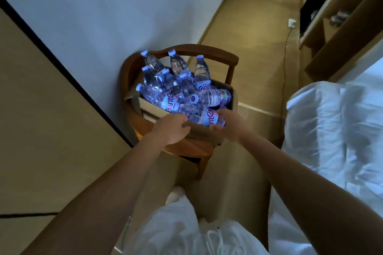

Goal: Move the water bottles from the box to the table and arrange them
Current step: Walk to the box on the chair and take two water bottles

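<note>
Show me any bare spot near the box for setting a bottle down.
The floor between chair and bed is bare. The box is crammed with bottles, covering most of the chair seat; both hands crowd its near edge.

Clear bottles (182,89) at centre frame carry pale blue caps (144,53) and white-blue labels (170,100) with red lettering; one label shows rainbow colours. The box (199,130) is brown cardboard, the chair (215,53) dark reddish-brown wood. Upper left, the wall (93,6) is bluish white. The floor (248,47) is tan. At right, the bedding (335,126) is white.
</note>
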The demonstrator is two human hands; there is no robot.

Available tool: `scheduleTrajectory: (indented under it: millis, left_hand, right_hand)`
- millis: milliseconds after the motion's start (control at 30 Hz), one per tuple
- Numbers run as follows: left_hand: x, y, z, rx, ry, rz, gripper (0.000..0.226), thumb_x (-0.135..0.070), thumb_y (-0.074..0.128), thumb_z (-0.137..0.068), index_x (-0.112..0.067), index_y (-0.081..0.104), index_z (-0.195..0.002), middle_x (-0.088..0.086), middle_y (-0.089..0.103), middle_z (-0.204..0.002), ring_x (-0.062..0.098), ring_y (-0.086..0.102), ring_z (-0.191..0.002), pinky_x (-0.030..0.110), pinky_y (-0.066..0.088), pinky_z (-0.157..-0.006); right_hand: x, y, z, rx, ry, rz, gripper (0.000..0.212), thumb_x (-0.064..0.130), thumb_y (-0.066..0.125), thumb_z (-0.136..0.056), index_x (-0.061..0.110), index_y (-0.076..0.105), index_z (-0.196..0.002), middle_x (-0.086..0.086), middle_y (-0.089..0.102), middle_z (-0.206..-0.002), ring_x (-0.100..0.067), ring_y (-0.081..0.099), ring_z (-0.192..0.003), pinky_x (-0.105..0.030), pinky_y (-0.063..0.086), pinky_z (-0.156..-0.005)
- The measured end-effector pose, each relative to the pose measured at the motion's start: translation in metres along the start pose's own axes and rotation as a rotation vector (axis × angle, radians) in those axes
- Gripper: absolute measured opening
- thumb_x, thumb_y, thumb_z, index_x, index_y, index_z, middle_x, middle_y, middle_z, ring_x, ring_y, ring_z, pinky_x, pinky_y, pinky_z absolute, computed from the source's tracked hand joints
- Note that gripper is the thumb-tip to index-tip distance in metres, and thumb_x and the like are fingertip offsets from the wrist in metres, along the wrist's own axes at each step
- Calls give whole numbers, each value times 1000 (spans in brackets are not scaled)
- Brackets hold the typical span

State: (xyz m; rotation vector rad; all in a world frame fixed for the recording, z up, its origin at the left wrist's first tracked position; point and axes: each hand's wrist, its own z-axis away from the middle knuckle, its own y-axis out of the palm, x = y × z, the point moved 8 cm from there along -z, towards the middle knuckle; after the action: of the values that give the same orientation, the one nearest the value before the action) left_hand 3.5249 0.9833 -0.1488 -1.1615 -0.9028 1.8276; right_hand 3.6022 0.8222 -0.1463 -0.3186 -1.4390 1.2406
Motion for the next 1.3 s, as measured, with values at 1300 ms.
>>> scheduleTrajectory:
  millis: [1300]
  left_hand:
    - [44, 35, -61, -410, -999, 659, 67, -42, 61, -87, -16, 33, -141, 4, 52, -131, 19, 54, -102, 26, 42, -63]
  right_hand:
    - [-21, 35, -207, 617, -710, 313, 80, 37, 79, -72, 11, 39, -136, -7, 48, -132, -24, 42, -125, -32, 38, -97]
